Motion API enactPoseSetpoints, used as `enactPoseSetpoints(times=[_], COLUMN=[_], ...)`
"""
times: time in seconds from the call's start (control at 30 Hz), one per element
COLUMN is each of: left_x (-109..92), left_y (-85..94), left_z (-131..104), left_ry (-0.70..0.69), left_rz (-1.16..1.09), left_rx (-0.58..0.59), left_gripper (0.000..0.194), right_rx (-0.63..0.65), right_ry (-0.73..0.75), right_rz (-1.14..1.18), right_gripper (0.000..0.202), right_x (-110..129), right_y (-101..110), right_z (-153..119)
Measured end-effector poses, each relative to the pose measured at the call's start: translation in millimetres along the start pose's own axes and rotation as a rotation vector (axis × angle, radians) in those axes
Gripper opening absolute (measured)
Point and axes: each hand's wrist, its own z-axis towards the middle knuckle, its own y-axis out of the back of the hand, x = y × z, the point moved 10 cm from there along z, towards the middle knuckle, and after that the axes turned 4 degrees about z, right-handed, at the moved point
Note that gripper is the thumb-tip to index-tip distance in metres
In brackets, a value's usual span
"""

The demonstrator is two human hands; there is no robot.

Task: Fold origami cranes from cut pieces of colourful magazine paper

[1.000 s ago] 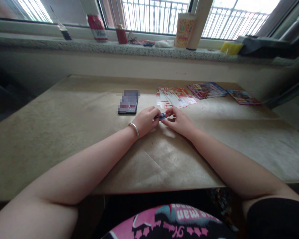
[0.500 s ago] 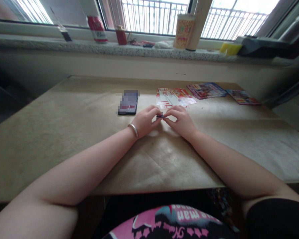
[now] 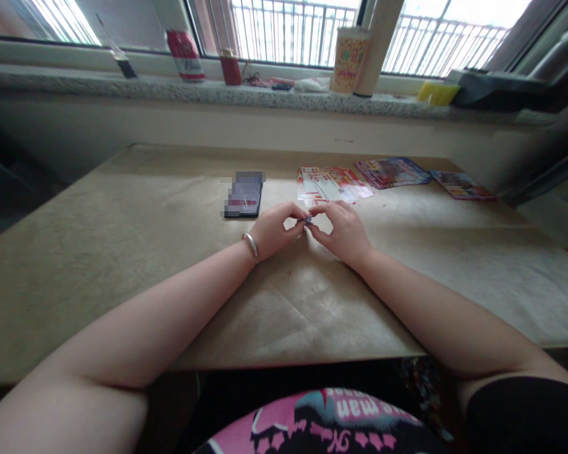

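Note:
Between my fingertips is a small, dark, folded piece of paper, mostly covered by the fingers. My left hand, with a silver bangle at the wrist, pinches it from the left. From the right, my right hand pinches the same piece between thumb and fingers. Just beyond the hands lie red and white printed sheets, spread over one another. A dark phone rests on the table to the left of my left hand.
Colourful printed leaflets lie at the back right of the table, with another small stack beside them. On the windowsill stand a red can, a red bottle, a patterned cup and a yellow object.
My fingertips have shifted slightly around the small folded piece, which has turned a little and shows less of itself. Both hands stay at the same spot; nothing else has moved.

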Motion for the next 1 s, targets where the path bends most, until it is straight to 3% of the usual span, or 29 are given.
enactPoseSetpoints(times=[0.1, 0.3, 0.43, 0.6, 0.77, 1.0], left_x=[-0.2, -6.2, -4.0, -3.5, -7.9, -6.3], left_y=[-1.8, -4.1, -9.3, -19.8, -27.9, -28.1], left_z=[0.1, -0.2, -0.6, -3.2, -12.3, -15.4], left_ry=[-0.004, -0.094, -0.121, -0.154, -0.197, -0.238], left_rz=[0.071, 0.140, 0.136, 0.123, 0.113, 0.122], left_rx=[0.021, 0.055, 0.088, 0.200, 0.394, 0.420], left_gripper=[0.006, 0.004, 0.007, 0.007, 0.009, 0.017], right_rx=[0.020, 0.022, 0.108, 0.223, 0.355, 0.403], right_ry=[0.002, 0.040, 0.061, 0.142, 0.263, 0.293], right_rz=[-0.032, -0.060, -0.063, -0.127, -0.140, -0.029], right_gripper=[0.009, 0.008, 0.006, 0.011, 0.011, 0.015], right_x=[0.0, 3.5, 2.6, 3.3, 6.6, 6.0], right_y=[-0.4, 1.6, -4.8, -14.0, -24.8, -25.6], right_z=[0.5, 0.2, 0.8, -0.9, -7.6, -8.2])
